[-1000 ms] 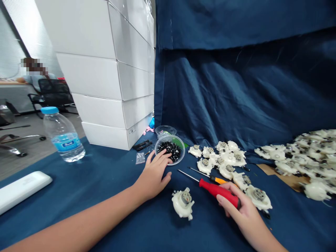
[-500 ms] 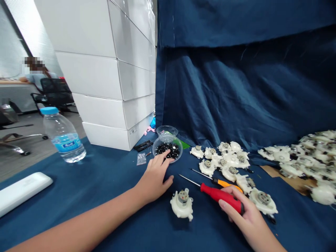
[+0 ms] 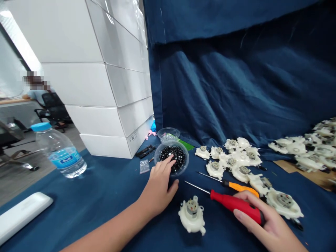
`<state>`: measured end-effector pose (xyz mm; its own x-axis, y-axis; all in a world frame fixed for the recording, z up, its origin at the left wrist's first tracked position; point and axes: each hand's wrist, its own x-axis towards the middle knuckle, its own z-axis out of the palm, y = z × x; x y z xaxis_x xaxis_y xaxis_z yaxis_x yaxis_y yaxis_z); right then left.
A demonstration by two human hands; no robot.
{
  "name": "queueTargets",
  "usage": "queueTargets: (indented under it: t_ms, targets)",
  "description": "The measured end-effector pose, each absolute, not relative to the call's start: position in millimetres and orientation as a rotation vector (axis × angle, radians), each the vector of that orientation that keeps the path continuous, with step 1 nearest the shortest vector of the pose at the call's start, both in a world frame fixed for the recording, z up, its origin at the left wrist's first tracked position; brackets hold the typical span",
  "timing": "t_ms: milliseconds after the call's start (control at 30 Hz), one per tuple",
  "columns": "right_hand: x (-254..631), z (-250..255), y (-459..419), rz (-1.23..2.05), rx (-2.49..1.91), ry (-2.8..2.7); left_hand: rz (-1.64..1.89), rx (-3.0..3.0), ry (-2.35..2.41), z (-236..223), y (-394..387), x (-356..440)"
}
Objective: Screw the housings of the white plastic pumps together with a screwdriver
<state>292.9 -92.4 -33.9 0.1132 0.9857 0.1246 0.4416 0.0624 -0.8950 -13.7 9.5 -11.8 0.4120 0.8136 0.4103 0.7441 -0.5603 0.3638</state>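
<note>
My left hand (image 3: 160, 185) reaches over the near rim of a clear plastic bowl (image 3: 185, 161). Its fingertips touch the small black parts (image 3: 168, 151) inside, which look like screws. The fingers are stretched out and the thumb stands apart; nothing held shows. A red screwdriver (image 3: 236, 205) lies in my right hand (image 3: 265, 218), fingers closed round the handle and shaft pointing left. Between the hands sits a cream plastic housing with a small motor (image 3: 192, 214), motor upward, touched by neither hand. An orange-handled screwdriver (image 3: 243, 188) rests just beyond the red one.
Several cream motor housings (image 3: 231, 161) lie at right, with a larger pile (image 3: 312, 148) on cardboard behind. A second clear bowl (image 3: 168, 134) and a small plastic bag (image 3: 144, 166) are near the white boxes (image 3: 105, 120). A water bottle (image 3: 61, 154) stands left. Farther back, a person sits.
The camera view has shifted, so the items on the table appear larger and lower. My left fingers stay in the bowl, and my right hand still grips the red screwdriver.
</note>
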Motion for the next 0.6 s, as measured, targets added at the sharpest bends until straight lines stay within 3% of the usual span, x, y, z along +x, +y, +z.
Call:
queueTargets:
  t_ms: [600]
  targets:
    - [286.7,-25.4,-89.1,0.793,-1.493,-1.351,0.920,2.469,1.410,-5.3,7.0,-12.4]
